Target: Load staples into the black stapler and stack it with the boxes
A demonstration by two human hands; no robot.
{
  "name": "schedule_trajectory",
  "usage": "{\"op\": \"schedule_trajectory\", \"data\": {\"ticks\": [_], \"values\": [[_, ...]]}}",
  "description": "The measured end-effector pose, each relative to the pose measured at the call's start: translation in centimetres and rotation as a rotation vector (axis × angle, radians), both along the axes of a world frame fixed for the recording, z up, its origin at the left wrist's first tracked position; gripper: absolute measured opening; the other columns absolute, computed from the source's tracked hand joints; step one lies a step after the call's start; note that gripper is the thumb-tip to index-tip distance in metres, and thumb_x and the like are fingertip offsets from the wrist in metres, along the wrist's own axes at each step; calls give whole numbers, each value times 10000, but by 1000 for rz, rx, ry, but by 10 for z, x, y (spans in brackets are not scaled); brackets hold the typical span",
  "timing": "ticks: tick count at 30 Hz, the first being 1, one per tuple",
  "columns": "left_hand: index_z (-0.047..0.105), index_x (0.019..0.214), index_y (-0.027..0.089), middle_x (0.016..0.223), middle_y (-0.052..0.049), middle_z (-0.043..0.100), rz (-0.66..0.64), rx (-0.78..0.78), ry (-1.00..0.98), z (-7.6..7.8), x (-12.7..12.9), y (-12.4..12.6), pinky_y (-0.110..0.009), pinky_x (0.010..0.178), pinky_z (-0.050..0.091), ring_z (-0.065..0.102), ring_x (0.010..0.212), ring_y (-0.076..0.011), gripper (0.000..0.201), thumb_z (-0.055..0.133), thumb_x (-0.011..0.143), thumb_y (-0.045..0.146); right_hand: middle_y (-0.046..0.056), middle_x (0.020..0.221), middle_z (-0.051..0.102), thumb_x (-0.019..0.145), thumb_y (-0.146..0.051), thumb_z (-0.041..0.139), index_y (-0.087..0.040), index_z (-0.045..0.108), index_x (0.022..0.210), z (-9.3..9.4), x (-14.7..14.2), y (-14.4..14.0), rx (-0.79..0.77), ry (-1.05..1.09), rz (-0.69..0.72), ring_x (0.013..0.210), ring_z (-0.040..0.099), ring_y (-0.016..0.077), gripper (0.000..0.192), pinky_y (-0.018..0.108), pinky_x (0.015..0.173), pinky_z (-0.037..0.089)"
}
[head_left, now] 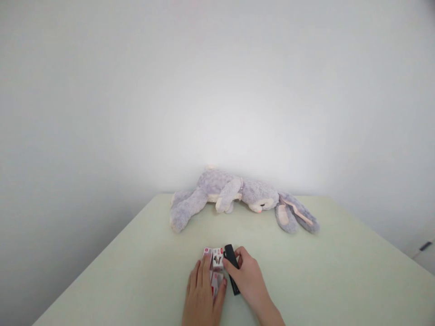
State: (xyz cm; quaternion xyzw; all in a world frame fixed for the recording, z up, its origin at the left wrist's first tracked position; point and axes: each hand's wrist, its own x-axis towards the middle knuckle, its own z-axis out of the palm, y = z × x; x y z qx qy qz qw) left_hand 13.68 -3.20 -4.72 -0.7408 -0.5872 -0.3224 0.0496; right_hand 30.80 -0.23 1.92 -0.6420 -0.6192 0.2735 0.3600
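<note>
Several small white-and-red staple boxes (218, 259) stand close together near the table's front edge; one has a dark picture on its face. My left hand (200, 296) reaches around the group, its fingers along the left side and its thumb against the right side of a nearer box (217, 280). It covers part of the boxes. Just right of them lies a black stapler (230, 258), tilted slightly, its far end to the left. My right hand (249, 276) pinches the stapler, thumb on its left side and fingers curled at its right.
A grey-lilac plush rabbit (217, 183) lies on its side at the back of the pale green table (136, 267), its long ears to the right. Behind stands a plain white wall (217, 90). A dark cable part (425, 246) shows at the far right.
</note>
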Motion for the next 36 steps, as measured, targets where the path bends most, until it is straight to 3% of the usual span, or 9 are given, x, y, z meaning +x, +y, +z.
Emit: {"op": "schedule_trajectory", "data": {"ticks": [8, 14, 22, 25, 27, 30, 32, 34, 36], "values": [[194, 1625, 238, 1604, -86, 442, -97, 73, 151, -20, -13, -1, -446, 1110, 514, 458, 1446, -274, 694, 477, 994, 298, -12, 721, 578, 907, -591, 578, -201, 624, 1023, -15, 0, -40, -116, 363, 207, 598, 531, 144, 410, 250, 526, 409], [163, 1627, 311, 1587, -65, 470, -138, 55, 203, -28, -41, -9, -420, 1088, 542, 516, 1406, -264, 724, 490, 982, 272, -7, 754, 550, 810, -652, 654, -174, 629, 1005, -19, -10, -51, -236, 537, 335, 621, 545, 146, 517, 223, 450, 422], [314, 1585, 306, 1577, -44, 484, -80, 4, 150, -13, -129, -9, -390, 1131, 501, 498, 1411, -222, 603, 449, 999, 257, 9, 803, 629, 845, -538, 664, -187, 680, 1056, -19, -95, -36, -222, 532, 386, 592, 592, 147, 410, 254, 514, 491], [459, 1517, 288, 1573, -60, 492, -39, -70, 188, -10, -156, -6, -477, 1172, 435, 491, 1411, -256, 518, 414, 1002, 266, 21, 834, 661, 878, -555, 635, -209, 694, 1089, -15, -123, -30, -215, 499, 401, 623, 607, 167, 410, 269, 540, 495], [457, 1519, 283, 1569, -75, 494, 51, -122, 187, -3, -166, -6, -584, 1193, 350, 475, 1422, -285, 517, 355, 1012, 273, 30, 858, 675, 890, -580, 621, -220, 689, 1150, -12, -130, -28, -181, 462, 392, 694, 630, 194, 449, 293, 601, 518], [290, 1596, 289, 1589, -72, 464, 218, -93, 69, 18, -161, -13, -684, 1211, 196, 340, 1509, -298, 559, 280, 1037, 311, 45, 888, 685, 930, -611, 550, -228, 620, 1318, -14, -117, -30, -105, 394, 282, 771, 645, 226, 549, 343, 714, 538], [225, 1611, 301, 1605, -67, 433, 239, -11, -33, 37, -143, -18, -679, 1224, 167, 291, 1531, -284, 571, 286, 1045, 343, 66, 898, 688, 965, -599, 476, -208, 575, 1387, -18, -90, -33, -63, 325, 167, 778, 651, 242, 584, 379, 766, 541], [257, 1598, 321, 1607, -59, 425, 144, 49, -70, 49, -114, -22, -626, 1237, 223, 339, 1506, -267, 569, 348, 1038, 364, 111, 989, 702, 987, -535, 430, -178, 581, 1391, -23, -51, -37, 13, 216, 64, 883, 671, 270, 561, 411, 865, 540], [319, 1574, 339, 1578, -44, 472, -41, 49, -20, 49, -78, -21, -512, 1210, 362, 435, 1451, -242, 569, 435, 1018, 361, 152, 1211, 683, 984, -441, 435, -170, 598, 1392, -29, -6, -43, 136, 52, 22, 1158, 628, 299, 516, 431, 1063, 471]]}}
